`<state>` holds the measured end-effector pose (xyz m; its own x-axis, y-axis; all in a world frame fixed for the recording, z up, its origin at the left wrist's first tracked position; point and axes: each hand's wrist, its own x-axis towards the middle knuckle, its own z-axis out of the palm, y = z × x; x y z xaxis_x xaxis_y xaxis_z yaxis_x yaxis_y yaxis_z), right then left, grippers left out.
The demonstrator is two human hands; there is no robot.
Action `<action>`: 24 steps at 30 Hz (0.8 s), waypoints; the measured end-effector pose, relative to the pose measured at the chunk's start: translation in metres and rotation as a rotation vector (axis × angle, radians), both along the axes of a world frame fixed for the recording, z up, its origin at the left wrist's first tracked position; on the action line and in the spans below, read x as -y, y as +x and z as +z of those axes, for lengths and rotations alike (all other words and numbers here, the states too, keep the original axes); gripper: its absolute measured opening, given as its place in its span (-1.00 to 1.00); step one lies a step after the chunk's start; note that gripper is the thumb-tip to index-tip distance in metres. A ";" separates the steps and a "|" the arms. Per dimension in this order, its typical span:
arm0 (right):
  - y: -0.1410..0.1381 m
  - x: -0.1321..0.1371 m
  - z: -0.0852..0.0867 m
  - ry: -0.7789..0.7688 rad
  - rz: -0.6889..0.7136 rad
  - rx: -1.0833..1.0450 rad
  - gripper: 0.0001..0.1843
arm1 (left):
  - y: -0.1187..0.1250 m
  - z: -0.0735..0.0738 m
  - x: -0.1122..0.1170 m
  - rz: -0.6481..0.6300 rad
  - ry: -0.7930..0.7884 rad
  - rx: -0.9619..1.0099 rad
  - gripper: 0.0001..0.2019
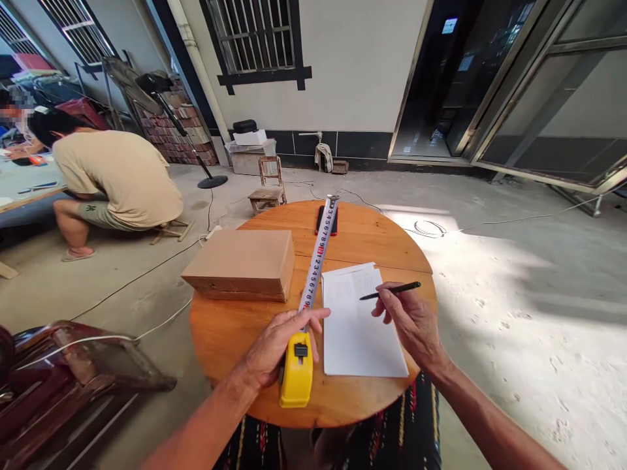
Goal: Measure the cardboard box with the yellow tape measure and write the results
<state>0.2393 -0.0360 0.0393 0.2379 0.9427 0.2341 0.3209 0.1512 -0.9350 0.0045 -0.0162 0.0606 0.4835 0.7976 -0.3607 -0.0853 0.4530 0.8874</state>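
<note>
A yellow tape measure (296, 371) is in my left hand (281, 337), near the front edge of the round wooden table (235, 326). Its blade (317, 254) is pulled out and slants away across the tabletop, over part of a phone (326, 220). My left thumb and fingers lie around the blade where it leaves the case. My right hand (411, 320) pinches a black pen (392, 290) above white paper sheets (362, 333). The upper part of the paper carries faint print or writing. A closed brown cardboard box (242, 261) rests left of the blade.
A person (112, 176) sits bent over another table (29, 183) at the left. Behind are a standing fan (171, 117) and a small wooden chair (268, 186). A dark wooden stool (83, 365) lies at lower left. Cables (147, 274) cross the concrete floor.
</note>
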 end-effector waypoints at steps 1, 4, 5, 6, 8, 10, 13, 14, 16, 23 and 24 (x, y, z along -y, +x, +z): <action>-0.003 -0.003 -0.003 -0.013 0.011 -0.042 -0.75 | 0.005 -0.004 0.000 -0.003 -0.025 0.006 -0.66; -0.011 -0.011 -0.010 -0.046 0.058 -0.072 -0.77 | 0.017 -0.021 -0.008 0.014 -0.078 0.045 -0.66; -0.014 -0.013 -0.012 -0.066 0.073 -0.069 -0.77 | 0.019 -0.027 -0.011 0.019 -0.089 0.057 -0.66; -0.017 -0.015 -0.013 -0.089 0.083 -0.069 -0.75 | 0.020 -0.032 -0.014 0.018 -0.100 0.064 -0.66; -0.022 -0.019 -0.015 -0.134 0.091 -0.073 -0.69 | 0.020 -0.040 -0.019 0.009 -0.117 0.059 -0.65; -0.026 -0.024 -0.017 -0.159 0.096 -0.072 -0.66 | 0.019 -0.043 -0.021 -0.003 -0.126 0.039 -0.63; -0.032 -0.032 -0.022 -0.150 0.100 -0.049 -0.75 | 0.016 -0.044 -0.023 -0.019 -0.135 0.024 -0.62; -0.033 -0.034 -0.023 -0.147 0.097 -0.045 -0.77 | 0.015 -0.044 -0.024 -0.027 -0.137 0.029 -0.62; -0.036 -0.037 -0.027 -0.160 0.090 -0.040 -0.80 | 0.014 -0.044 -0.026 -0.040 -0.143 0.047 -0.63; -0.040 -0.040 -0.045 -0.179 0.061 0.062 -0.78 | 0.010 -0.043 -0.038 -0.070 -0.186 0.072 -0.63; -0.041 -0.040 -0.049 -0.182 0.050 0.066 -0.79 | 0.009 -0.043 -0.040 -0.080 -0.186 0.082 -0.63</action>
<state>0.1985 0.0036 -0.0095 0.1796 0.9811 0.0726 0.3787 -0.0008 -0.9255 0.0136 0.0236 0.0175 0.5760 0.6790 -0.4552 -0.1110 0.6166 0.7794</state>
